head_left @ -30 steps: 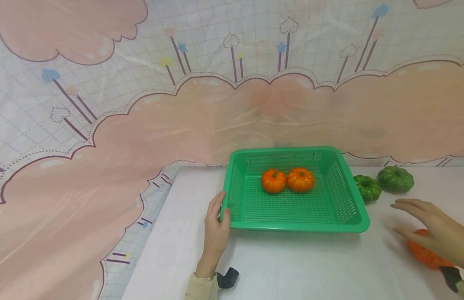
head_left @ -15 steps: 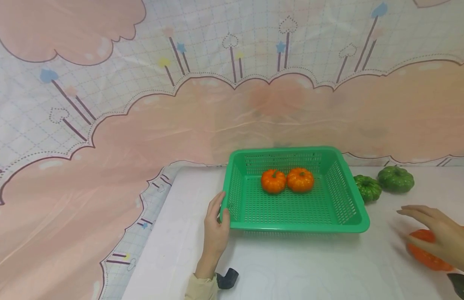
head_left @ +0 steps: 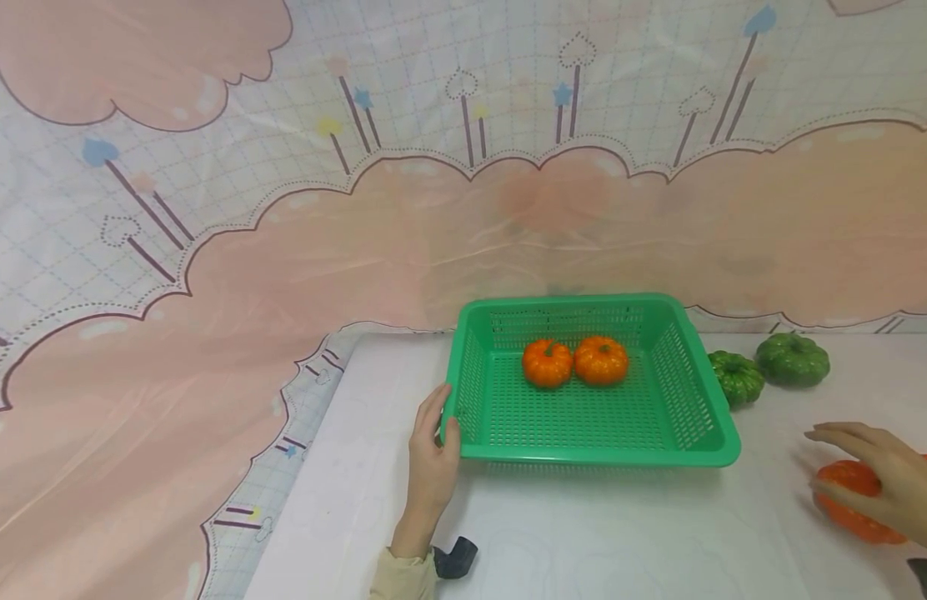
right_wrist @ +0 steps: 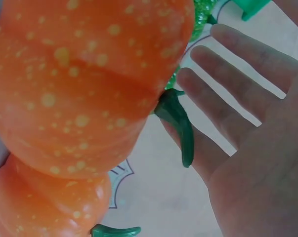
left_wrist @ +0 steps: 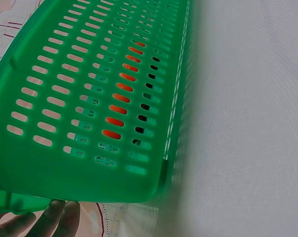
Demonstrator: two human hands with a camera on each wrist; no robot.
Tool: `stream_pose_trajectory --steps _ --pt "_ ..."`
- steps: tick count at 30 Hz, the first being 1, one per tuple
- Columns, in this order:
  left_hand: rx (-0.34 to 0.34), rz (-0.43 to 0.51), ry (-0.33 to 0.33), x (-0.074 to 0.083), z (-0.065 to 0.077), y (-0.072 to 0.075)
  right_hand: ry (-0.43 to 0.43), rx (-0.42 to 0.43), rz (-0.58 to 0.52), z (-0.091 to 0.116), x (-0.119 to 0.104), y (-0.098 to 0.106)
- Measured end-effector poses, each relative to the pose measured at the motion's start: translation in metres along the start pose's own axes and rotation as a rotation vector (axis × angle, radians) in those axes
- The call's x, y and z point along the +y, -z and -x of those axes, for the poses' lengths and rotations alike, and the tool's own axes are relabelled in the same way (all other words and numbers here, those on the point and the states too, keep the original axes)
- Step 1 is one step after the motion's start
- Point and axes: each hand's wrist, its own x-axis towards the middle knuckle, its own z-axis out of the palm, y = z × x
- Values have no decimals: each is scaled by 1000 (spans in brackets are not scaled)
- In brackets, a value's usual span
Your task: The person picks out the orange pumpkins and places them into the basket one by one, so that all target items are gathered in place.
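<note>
My left hand [head_left: 431, 467] holds the left front corner of a green perforated plastic basket [head_left: 598, 456], fingers along its side rim and thumb at the corner. In the left wrist view, its fingertips [left_wrist: 52, 217] meet the rim's edge. Two small orange pumpkins [head_left: 547, 363] sit side by side inside. At the right, my right hand [head_left: 887, 479] hovers over a larger orange pumpkin [head_left: 869, 528], partly hiding it. The right wrist view shows that hand's fingers straight and spread beside the pumpkin's green stem [right_wrist: 178, 121]. Whether they touch cannot be told.
Two green pumpkins [head_left: 792, 360] stand right of the basket, the nearer one close against its side. Another orange pumpkin [right_wrist: 50, 202] lies beside the large one. A white table [head_left: 583, 533] bears everything, with a patterned curtain [head_left: 358, 242] behind.
My right hand has drawn slightly right and toward me over the large orange pumpkin. The left hand and the basket have stayed put.
</note>
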Motion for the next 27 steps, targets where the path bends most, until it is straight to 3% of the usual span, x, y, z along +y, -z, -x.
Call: stream_pose_trajectory --steps 4,12,27 --pt "-1 1 5 1 0 0 -33 -77 -2 -1 0 5" --pt "7 -10 1 2 0 -1 -68 -143 3 -1 1 5" --pt "0 -14 -14 0 -1 -1 -91 -143 35 6 7 4"
